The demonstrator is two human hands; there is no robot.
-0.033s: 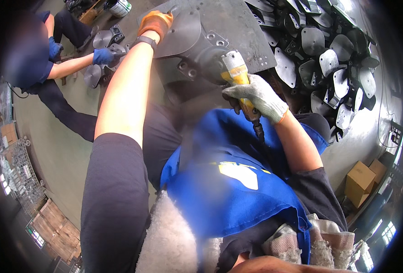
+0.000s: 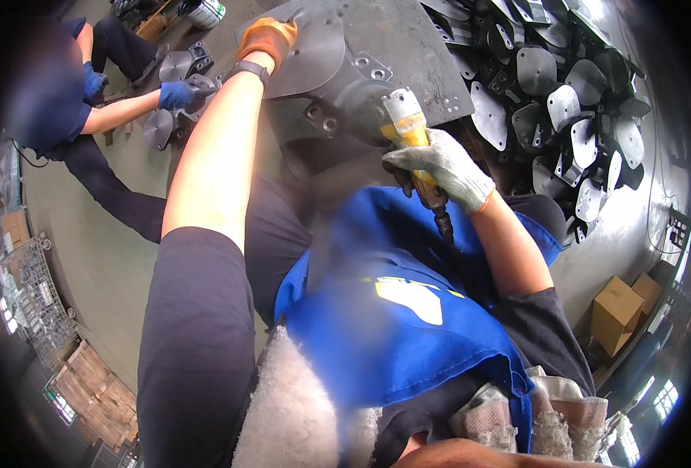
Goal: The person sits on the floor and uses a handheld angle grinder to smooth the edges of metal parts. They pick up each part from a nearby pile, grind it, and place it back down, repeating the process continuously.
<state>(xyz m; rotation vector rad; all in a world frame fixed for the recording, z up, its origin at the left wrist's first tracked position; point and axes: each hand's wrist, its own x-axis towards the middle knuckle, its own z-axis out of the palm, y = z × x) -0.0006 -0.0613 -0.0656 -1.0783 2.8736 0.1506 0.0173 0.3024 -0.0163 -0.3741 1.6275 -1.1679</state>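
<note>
My left hand [image 2: 267,40], in an orange glove with a dark band at the wrist, is closed on the upper left edge of a grey metal plate [image 2: 314,58]. This plate has a rounded outline, and a bracket with holes [image 2: 322,118] adjoins it. My right hand [image 2: 448,165], in a grey-white knit glove, wraps round the yellow body of a grinder [image 2: 409,132]. The grinder's round head [image 2: 365,109] lies against or just over the near part of the workpiece; the exact contact is hidden. A dark hose fitting [image 2: 443,222] hangs from its rear end.
A dark work table [image 2: 415,66] lies under the plate. Many similar metal parts [image 2: 536,72] are piled at the right. At the left, a co-worker's blue-gloved hand [image 2: 177,95] touches other metal parts [image 2: 158,129]. A cardboard box [image 2: 615,316] stands at lower right.
</note>
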